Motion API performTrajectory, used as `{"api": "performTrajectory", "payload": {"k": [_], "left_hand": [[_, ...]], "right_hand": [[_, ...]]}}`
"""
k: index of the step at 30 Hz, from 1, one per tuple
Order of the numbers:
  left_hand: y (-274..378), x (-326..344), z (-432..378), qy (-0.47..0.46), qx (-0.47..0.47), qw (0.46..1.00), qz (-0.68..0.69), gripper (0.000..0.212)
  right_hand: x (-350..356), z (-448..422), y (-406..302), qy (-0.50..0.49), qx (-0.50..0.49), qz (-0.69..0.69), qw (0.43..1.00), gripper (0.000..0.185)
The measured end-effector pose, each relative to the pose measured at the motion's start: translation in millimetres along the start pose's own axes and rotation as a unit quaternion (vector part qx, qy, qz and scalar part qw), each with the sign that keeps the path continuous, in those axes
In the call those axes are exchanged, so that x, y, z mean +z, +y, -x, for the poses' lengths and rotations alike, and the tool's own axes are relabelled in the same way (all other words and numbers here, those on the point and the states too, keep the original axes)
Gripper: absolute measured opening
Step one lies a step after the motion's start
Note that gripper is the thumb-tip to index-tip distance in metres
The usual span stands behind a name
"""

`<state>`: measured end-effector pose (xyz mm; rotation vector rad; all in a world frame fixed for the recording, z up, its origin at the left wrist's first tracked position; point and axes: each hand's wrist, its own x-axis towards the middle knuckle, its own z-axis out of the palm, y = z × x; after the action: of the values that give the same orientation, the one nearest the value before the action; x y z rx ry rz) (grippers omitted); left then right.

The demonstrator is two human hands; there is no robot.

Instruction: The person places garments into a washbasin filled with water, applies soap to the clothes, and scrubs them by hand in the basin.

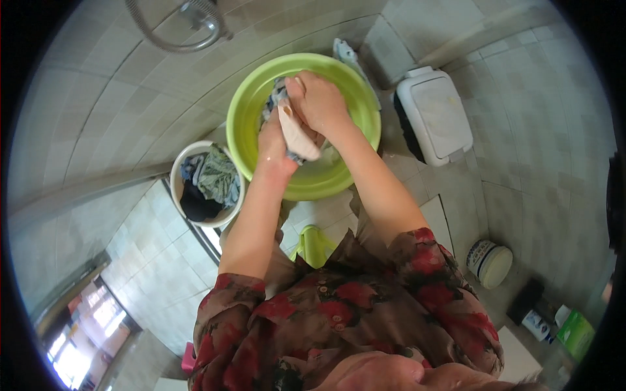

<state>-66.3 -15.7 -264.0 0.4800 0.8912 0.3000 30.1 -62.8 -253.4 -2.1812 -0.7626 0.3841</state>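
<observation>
Both my hands are over a green plastic basin (pixel 303 188) that holds some water. They grip a wet cloth garment (pixel 298 132), patterned in blue and dark tones, with a pale pinkish part folded outward. My left hand (pixel 274 139) holds its near left side, the fingers partly hidden behind the cloth. At the upper end, my right hand (pixel 320 100) is closed over the fabric with curled fingers. The garment's lower end hangs near my left wrist, inside the basin's rim.
A white bucket (pixel 174 188) of clothes touches the basin's left side. To the right stands a white lidded bin (pixel 435 115). A green plastic stool (pixel 313 247) is below me. Along the right wall are a white tub (pixel 489 264) and a green packet (pixel 577 335). A shower hose (pixel 183 47) hangs above.
</observation>
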Motion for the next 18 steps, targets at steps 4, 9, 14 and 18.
{"api": "performTrajectory", "payload": {"k": [4, 9, 14, 18], "left_hand": [[8.6, -10.1, -7.5, -0.215, -0.115, 0.959, 0.141, 0.035], [5.6, -22.3, -20.3, -0.12, 0.023, 0.982, 0.142, 0.044], [-4.4, 12.3, -8.1, -0.192, -0.066, 0.962, 0.183, 0.044], [-9.3, 12.6, -9.8, -0.195, -0.082, 0.957, 0.199, 0.059]], "right_hand": [[-7.9, -6.4, 32.8, 0.003, -0.038, -0.107, 0.994, 0.039], [-63.4, -7.9, 71.1, 0.059, 0.142, -0.253, 0.955, 0.037], [-139.1, 11.1, 194.0, 0.24, 0.121, 0.164, 0.949, 0.04], [-156.0, 31.0, 216.9, 0.26, 0.195, 0.245, 0.913, 0.048]]}}
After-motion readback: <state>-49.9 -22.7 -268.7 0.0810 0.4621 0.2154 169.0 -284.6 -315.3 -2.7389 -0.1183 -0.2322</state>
